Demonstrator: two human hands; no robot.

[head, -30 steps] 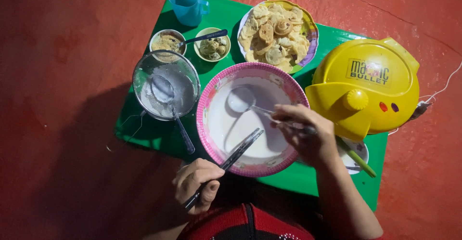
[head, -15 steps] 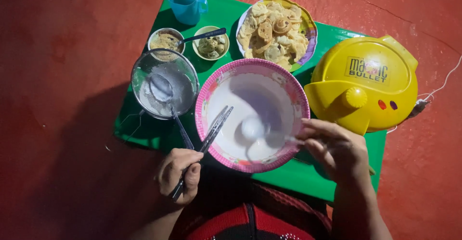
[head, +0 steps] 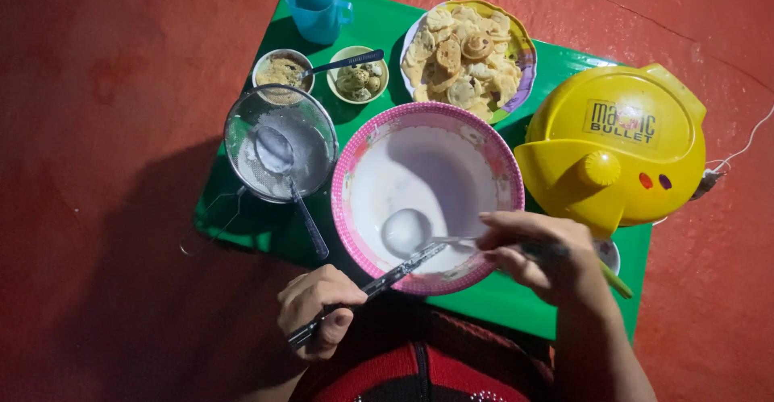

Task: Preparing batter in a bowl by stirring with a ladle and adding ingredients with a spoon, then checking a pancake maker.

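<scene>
Two hands at a pink-rimmed bowl on a green table.

We see the right hand [head: 542, 255] with fingers pinched around the handle of a ladle [head: 405, 231], whose round cup lies in the white batter near the bowl's [head: 348, 178] near side. The left hand [head: 316, 307], near and left of the bowl, has its fingers curled tight around a dark utensil [head: 379, 287] that slants up to touch the bowl's near rim. To the left sits a wire sieve [head: 279, 154] holding a spoon; at the far side a plate of fried snacks [head: 468, 55], two small cups and a blue mug [head: 316, 0]; at the right a yellow appliance [head: 617, 156].
</scene>
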